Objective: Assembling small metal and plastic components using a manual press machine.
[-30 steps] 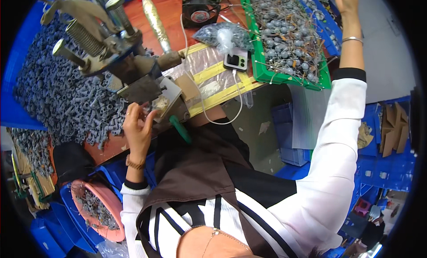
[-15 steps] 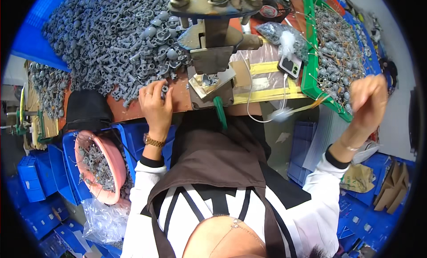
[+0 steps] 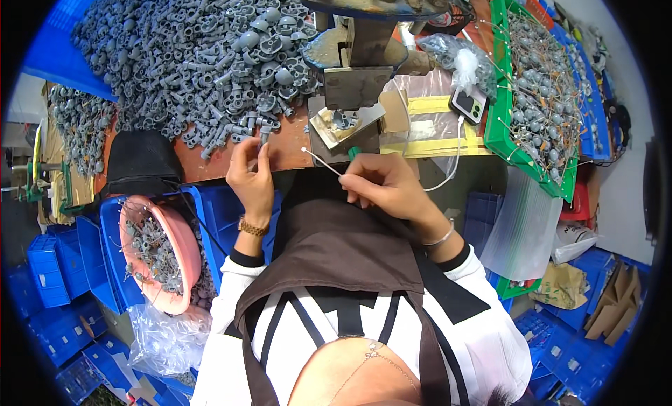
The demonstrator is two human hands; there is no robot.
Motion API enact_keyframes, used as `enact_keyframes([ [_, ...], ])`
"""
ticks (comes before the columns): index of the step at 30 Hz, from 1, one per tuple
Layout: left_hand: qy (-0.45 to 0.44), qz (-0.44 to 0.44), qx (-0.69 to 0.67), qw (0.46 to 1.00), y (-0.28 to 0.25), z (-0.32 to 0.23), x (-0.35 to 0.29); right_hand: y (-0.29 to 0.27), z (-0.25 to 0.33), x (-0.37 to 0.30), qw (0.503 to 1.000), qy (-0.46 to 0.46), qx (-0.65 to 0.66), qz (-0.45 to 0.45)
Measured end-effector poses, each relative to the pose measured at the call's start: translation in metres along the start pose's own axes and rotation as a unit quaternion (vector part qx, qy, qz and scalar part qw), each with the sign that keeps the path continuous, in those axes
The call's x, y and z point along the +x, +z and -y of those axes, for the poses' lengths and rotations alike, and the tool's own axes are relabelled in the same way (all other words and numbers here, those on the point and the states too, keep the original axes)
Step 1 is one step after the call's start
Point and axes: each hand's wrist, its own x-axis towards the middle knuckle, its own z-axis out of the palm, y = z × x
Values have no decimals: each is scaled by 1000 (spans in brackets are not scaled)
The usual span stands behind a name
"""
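Red tabletop (image 3: 203, 159) carries a parts heap (image 3: 196, 63) and press (image 3: 359, 89); left hand (image 3: 250, 178) pinches a gray piece (image 3: 264, 132), right hand (image 3: 392, 187) a thin rod (image 3: 321, 160).

Bright light shows the right hand (image 3: 388, 185) fairly sharply; the plastic bag (image 3: 168, 339) glints, and outlines curve toward black corners.

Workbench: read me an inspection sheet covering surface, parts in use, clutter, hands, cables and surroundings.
Surface: reddish-brown tabletop, bearing a metal press.
Parts in use: gray plastic fitting; thin pale strand.
Clutter: heap of gray plastic parts; green tray holding round-headed parts.
Hands: left hand pinches the fitting; right hand pinches the strand.
Cables: white cable, running to a white-and-black device.
Surroundings: pink basin and blue bins nearby.
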Motion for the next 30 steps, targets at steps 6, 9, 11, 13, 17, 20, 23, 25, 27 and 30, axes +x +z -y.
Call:
enact_keyframes([
  [6, -351, 162, -726, 569, 19, -38, 6, 11, -17, 23, 995, -11, 92, -38],
  [9, -357, 180, -757, 516, 29, -50, 8, 11, -17, 24, 994, -14, 88, -60],
  [11, -329, 193, -778, 499, 34, -50, 6, 11, -17, 24, 994, -13, 80, -68],
  [13, -325, 192, -775, 507, 34, -55, 6, 11, -17, 22, 994, -13, 75, -74],
  [17, -330, 159, -731, 576, 33, -74, 4, 13, -16, 19, 994, -12, 66, -88],
  [20, -300, 182, -708, 613, 34, -86, -6, 18, -22, 25, 990, -64, 62, -105],
  [23, -250, 217, -650, 684, 30, -84, -20, 21, -28, 31, 978, -138, -4, -154],
  [25, -130, 190, -609, 759, 30, -86, -19, 15, -22, 22, 983, -114, -27, -140],
  [27, 96, 192, -392, 895, 20, -68, -6, 8, -16, 15, 987, -89, -48, -125],
  [30, 219, 249, -199, 922, 1, -85, -2, -5, -16, 8, 954, 124, 270, 46],
])
